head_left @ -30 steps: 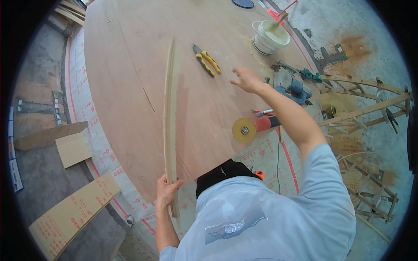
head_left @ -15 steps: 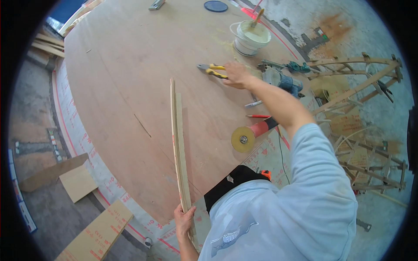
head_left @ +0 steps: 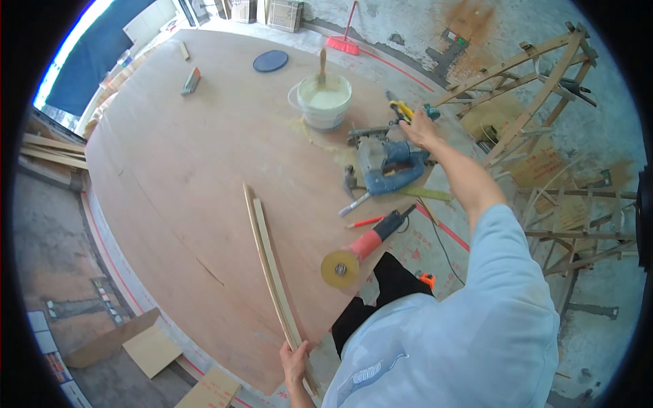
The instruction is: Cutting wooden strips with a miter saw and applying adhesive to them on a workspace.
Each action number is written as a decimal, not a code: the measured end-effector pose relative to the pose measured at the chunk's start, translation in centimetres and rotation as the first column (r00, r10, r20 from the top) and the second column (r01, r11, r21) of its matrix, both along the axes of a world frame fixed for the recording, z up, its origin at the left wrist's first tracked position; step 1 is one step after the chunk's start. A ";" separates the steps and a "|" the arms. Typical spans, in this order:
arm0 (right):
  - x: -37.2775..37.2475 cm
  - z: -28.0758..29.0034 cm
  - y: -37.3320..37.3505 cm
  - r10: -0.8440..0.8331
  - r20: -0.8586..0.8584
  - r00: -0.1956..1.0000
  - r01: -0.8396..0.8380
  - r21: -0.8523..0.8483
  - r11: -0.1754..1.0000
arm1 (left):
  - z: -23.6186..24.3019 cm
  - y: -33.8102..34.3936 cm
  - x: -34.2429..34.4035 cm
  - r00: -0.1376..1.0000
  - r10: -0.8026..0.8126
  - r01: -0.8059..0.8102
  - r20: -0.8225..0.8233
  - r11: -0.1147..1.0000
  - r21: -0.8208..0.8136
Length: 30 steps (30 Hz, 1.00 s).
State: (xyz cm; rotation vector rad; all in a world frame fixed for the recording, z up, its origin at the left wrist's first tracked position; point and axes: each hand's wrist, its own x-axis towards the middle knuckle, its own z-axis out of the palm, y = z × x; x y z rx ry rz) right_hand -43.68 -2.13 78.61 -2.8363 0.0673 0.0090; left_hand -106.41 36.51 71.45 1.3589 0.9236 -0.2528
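Note:
My left hand is closed around the lower ends of two long, narrow wood strips, which lie side by side on a large plywood tabletop. At the table's right edge, my outstretched right hand grips a pair of pliers with yellow and black handles. Just below that hand sits a blue power saw. Close by are a hammer, a white marker-like stick, a red pencil and a yellowish ruler.
A red angle grinder with a yellow disc lies at the near right edge. Farther back stand a white bucket holding a brush, a blue lid and a small metal tool. A wooden ladder-like frame stands right; board offcuts lie left.
My right hand has carried the pliers rightward, from the open tabletop to beside the blue saw. The view has shifted, showing more of the far side. The left hand still holds the strips.

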 end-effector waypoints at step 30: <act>1.0 -37.8 -24.6 0.118 0.077 0.990 -0.140 0.609 0.780 | 7.7 -7.8 4.7 0.808 0.073 0.092 -0.585 0.964 0.248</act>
